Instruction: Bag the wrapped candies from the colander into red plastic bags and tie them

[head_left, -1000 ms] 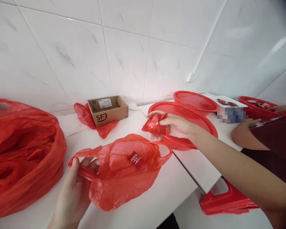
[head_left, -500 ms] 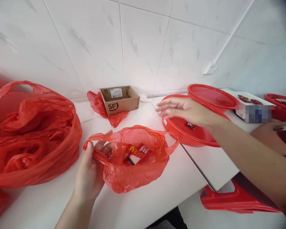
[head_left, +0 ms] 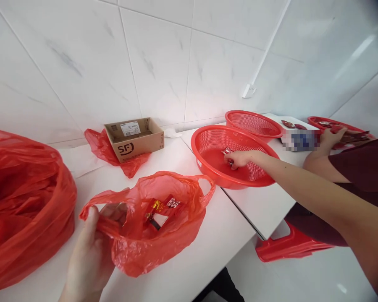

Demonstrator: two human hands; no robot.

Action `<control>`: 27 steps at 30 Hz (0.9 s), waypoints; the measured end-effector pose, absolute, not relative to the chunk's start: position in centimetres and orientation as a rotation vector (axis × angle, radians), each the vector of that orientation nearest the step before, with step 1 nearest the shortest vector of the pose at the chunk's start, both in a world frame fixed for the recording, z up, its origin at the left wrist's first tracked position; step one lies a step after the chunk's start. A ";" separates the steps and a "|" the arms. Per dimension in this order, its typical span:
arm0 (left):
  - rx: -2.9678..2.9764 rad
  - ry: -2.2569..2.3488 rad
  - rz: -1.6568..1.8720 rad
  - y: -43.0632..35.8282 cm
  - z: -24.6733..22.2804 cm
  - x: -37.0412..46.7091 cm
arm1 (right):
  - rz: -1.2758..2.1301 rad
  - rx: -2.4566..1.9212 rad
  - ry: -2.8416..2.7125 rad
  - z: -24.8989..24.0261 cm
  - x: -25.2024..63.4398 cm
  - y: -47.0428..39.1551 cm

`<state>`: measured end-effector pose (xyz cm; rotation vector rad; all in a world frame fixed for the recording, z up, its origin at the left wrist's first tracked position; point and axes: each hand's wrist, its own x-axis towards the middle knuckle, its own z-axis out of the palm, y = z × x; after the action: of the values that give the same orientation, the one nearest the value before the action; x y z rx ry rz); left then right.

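My left hand (head_left: 96,243) grips one handle of a red plastic bag (head_left: 159,253), its thumb over the bunched film. The bag rests on the table with its mouth open. Inside lie small red packets (head_left: 157,214) with gold and white print. My right hand (head_left: 239,159) is down in a red plastic basket (head_left: 204,167) with perforated sides, its fingers closed on a small red-and-white packet (head_left: 228,150). Part of that packet is hidden by the fingers.
A large red bag of bunched plastic (head_left: 28,201) stands at left. An open cardboard box (head_left: 138,147) sits on red plastic near the wall. Behind my basket is another red basket (head_left: 255,121). At right, a co-worker's hand (head_left: 332,136) handles packets beside a further basket. A red stool (head_left: 286,247) stands below.
My right hand has gone from above the basket's rim down into it and closed on a packet. My left hand still holds the bag. The view has turned to the right.
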<state>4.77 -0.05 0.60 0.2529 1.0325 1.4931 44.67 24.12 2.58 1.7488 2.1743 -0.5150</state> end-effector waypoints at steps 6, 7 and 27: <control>0.284 0.969 1.453 0.1 -0.1 4.0 | -0.461 1.955 2.131 3.8 45.8 26.4; 0.294 0.977 1.453 0.2 -0.2 3.9 | -0.457 1.962 2.121 3.6 45.8 26.6; 0.371 1.003 1.450 -0.2 -0.2 3.9 | -0.494 1.702 2.518 8.2 39.0 22.3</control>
<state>3.85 -0.20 -0.17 0.3706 1.0025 1.4502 38.99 22.31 8.21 1.7015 2.5184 -0.4940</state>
